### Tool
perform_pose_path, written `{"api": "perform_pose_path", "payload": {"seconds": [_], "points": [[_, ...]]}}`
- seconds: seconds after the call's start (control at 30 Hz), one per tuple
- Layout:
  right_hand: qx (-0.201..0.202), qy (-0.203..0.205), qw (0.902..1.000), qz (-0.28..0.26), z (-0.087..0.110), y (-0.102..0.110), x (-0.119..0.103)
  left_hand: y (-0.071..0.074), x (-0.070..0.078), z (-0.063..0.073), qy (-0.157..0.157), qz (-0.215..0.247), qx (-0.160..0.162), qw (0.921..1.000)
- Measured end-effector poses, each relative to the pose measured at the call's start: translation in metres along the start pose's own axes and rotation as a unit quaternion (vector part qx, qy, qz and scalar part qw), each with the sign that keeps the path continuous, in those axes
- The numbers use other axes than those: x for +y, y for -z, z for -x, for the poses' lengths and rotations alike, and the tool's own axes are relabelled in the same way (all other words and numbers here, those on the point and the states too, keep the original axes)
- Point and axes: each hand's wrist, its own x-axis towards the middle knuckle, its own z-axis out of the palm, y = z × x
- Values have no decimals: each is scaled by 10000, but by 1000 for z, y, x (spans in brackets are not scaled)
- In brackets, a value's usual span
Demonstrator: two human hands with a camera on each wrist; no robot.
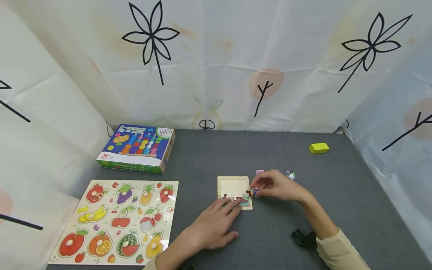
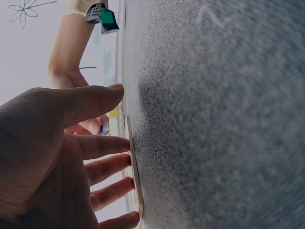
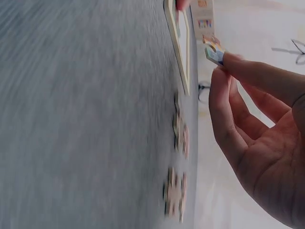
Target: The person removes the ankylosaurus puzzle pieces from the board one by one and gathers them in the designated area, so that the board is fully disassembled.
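A small square wooden puzzle tray [image 1: 234,184] lies at the middle of the grey table. Fitted jigsaw pieces [image 1: 245,201] line its near side; bare wood shows behind them. My left hand [image 1: 214,225] rests its spread, nearly straight fingers on this near side, partly covering those pieces. Between thumb and fingertips my right hand [image 1: 281,185] pinches a colourful jigsaw piece [image 3: 215,51], raised at the tray's right edge. Loose jigsaw pieces [image 1: 291,174] lie just behind the right hand, which partly hides them. The right wrist view shows several loose pieces [image 3: 175,193] on the table.
On the left lies a fruit peg board [image 1: 113,202], with a blue and green toy box [image 1: 138,148] behind it. A yellow block [image 1: 318,148] sits at the back right. White patterned cloth [image 1: 216,56] hangs around the table's back and sides.
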Motion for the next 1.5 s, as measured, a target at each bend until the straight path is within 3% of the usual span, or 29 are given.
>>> {"api": "perform_pose_path", "payload": {"seconds": [0.27,0.7,0.9,1.13,1.5], "points": [[203,-116,9995,-219,25,20,8,0,0,0,-6,-21,-7,10000],[414,-127,9990,71,66,50,19,-1,0,0,6,37,-34,10000],[494,-497,9974,172,81,65,28,-1,0,0,7,112,-55,9999],[426,-868,9953,72,88,73,44,-2,0,0,0,82,2,10000],[368,-946,9948,-80,85,73,56,-1,0,1,-23,78,28,10000]]}}
